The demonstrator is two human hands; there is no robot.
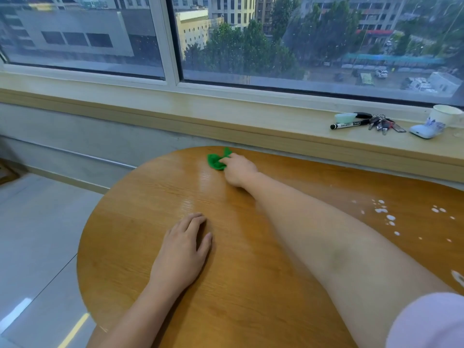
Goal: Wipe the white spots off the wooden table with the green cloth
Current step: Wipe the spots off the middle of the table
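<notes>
A small green cloth [216, 160] lies crumpled near the far edge of the round wooden table [140, 247]. My right hand [239, 170] reaches across the table and its fingers close on the cloth's right side. My left hand [183, 249] rests flat on the table nearer to me, fingers slightly apart, holding nothing. Several white spots [386, 214] are scattered on the table's right side, to the right of my right forearm. One more white smear [458, 277] shows at the right frame edge.
A wooden windowsill [226, 116] runs behind the table under a large window. On its right end lie a black marker [349, 125], a bunch of keys [384, 124], a white cup [447, 116] and a small white device [424, 131]. Pale floor tiles [37, 234] lie to the left.
</notes>
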